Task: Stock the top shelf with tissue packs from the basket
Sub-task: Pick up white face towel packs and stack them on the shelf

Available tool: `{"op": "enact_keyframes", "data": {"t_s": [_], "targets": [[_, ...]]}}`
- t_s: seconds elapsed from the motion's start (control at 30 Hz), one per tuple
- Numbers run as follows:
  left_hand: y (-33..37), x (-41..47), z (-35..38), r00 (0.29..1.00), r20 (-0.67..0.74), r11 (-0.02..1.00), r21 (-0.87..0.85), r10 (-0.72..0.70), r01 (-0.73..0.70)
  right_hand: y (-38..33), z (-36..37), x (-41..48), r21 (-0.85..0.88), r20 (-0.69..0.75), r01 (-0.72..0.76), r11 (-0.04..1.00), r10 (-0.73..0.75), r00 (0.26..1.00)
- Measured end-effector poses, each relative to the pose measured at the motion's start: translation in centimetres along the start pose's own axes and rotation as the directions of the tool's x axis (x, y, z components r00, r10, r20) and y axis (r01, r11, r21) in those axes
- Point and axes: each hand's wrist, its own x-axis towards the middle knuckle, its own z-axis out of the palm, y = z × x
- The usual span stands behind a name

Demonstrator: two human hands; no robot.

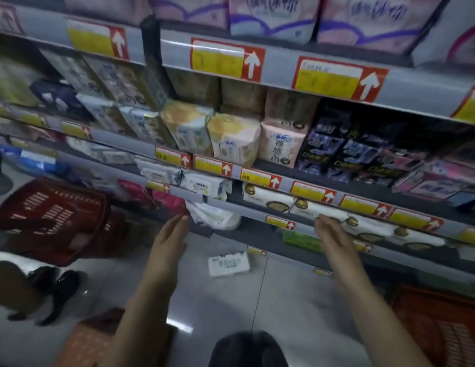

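My left hand (169, 238) reaches toward a low shelf rail with straight fingers and holds nothing. My right hand (330, 234) stretches out beside it, fingers loosely extended near the same rail, also empty. A white tissue pack (228, 264) lies on the grey floor between my arms. Another white pack (218, 217) hangs out of a low shelf just past my left fingertips. The top shelf (337, 72) carries pink and white packs (273, 14) above its rail. A dark red basket (51, 221) stands on the floor at the left.
Orange-red baskets sit at the bottom left (90, 343) and bottom right (443, 327). Another person's dark shoes (53, 290) stand at the left. The shelves between hold several packs, with yellow-red price tags (227, 59) along each rail. The picture is motion-blurred.
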Motion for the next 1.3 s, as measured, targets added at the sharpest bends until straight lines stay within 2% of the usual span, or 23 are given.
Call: {"op": "enact_keyframes", "data": {"t_s": [0.17,0.3,0.53,0.9,1.3], "targets": [[-2.3,2.0,1.0,0.999,0.016,0.999,0.032,-0.039,0.039,3.2,1.0,2.0,0.037,-0.022,-0.034,0.999,0.035,0.999],[-5.2,2.2,0.9,0.998,-0.014,0.998,-0.010,-0.065,0.065,7.9,2.5,2.7,0.077,-0.025,-0.102,0.992,0.104,0.994],[-14.3,4.9,-2.4,0.983,-0.112,0.989,-0.038,-0.143,0.140,17.0,4.1,4.9,0.036,-0.037,-0.201,0.979,0.203,0.979],[-26.7,9.5,-3.1,0.975,-0.031,0.973,0.054,-0.222,0.223,28.6,8.1,9.3,0.008,-0.027,-0.266,0.964,0.266,0.964],[-39.6,17.2,-4.1,0.973,-0.063,0.967,0.116,-0.220,0.226,41.8,13.6,17.0,-0.195,0.018,-0.267,0.944,0.276,0.961]]}}
